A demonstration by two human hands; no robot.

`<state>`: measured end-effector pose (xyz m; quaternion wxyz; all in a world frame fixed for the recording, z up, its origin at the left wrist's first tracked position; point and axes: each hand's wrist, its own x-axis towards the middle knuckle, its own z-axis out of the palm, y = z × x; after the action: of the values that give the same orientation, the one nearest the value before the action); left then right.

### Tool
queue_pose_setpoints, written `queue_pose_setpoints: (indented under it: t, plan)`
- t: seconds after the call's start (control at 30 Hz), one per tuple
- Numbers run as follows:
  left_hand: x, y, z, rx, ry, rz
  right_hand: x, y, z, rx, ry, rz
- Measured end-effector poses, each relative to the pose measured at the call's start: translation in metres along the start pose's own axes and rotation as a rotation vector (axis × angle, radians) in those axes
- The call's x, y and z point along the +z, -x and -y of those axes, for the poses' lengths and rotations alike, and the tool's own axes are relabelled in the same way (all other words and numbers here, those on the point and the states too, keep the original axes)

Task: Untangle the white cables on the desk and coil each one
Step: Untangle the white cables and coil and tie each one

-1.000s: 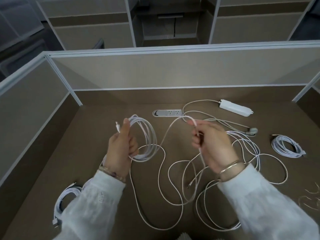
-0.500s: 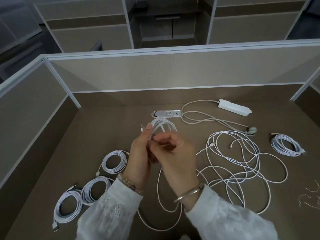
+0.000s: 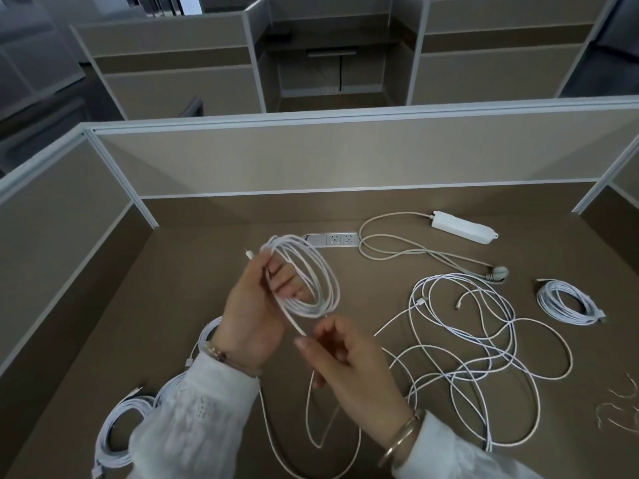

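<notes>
My left hand (image 3: 254,312) grips a white cable coil (image 3: 311,274) of several loops, held up above the brown desk (image 3: 193,281). One plug end pokes out by my left thumb. My right hand (image 3: 340,361) pinches the loose tail of the same cable just below the coil; the tail (image 3: 318,426) hangs down to the desk between my arms. A tangle of loose white cables (image 3: 480,344) lies to the right. A finished coil (image 3: 570,302) rests at the far right, and more coils (image 3: 117,433) lie at the lower left, partly behind my left sleeve.
A white power strip (image 3: 461,227) with its grey cord (image 3: 390,250) lies at the back right. A desk socket panel (image 3: 333,239) sits behind the held coil. Thin wire ties (image 3: 619,409) lie at the right edge. Partition walls (image 3: 311,160) close the desk at back and sides.
The camera view rose and the coil gained loops. My right hand dropped from the coil's top down to the loose tail below it. The slack on the desk is shorter.
</notes>
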<state>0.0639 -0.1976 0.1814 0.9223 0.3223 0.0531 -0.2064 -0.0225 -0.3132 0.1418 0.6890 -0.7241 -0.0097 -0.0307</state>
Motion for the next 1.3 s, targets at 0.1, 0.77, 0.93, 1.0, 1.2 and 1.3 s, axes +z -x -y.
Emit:
queue_pose_setpoints:
  t: [0.1, 0.77, 0.93, 1.0, 1.2, 1.3]
  plan:
    - [-0.014, -0.004, -0.019, -0.101, 0.16, 0.147, -0.023, -0.001, -0.023, -0.023, 0.2, 0.165]
    - [-0.032, 0.007, -0.071, -0.069, -0.176, 0.1, -0.151, -0.067, -0.04, 0.322, 0.166, -0.06]
    - [-0.016, 0.007, -0.04, -0.017, -0.358, -0.022, -0.101, -0.07, 0.006, 0.284, -0.108, -0.287]
    - [-0.014, 0.005, -0.027, -0.021, -0.4, -0.046, -0.079, -0.068, 0.026, 0.261, -0.246, -0.293]
    - [-0.005, 0.005, 0.006, 0.009, -0.547, -0.128, -0.025, -0.043, 0.058, 0.179, -0.432, -0.135]
    - [0.007, 0.009, 0.019, 0.024, -0.641, -0.133, -0.008, -0.036, 0.053, 0.171, -0.398, -0.184]
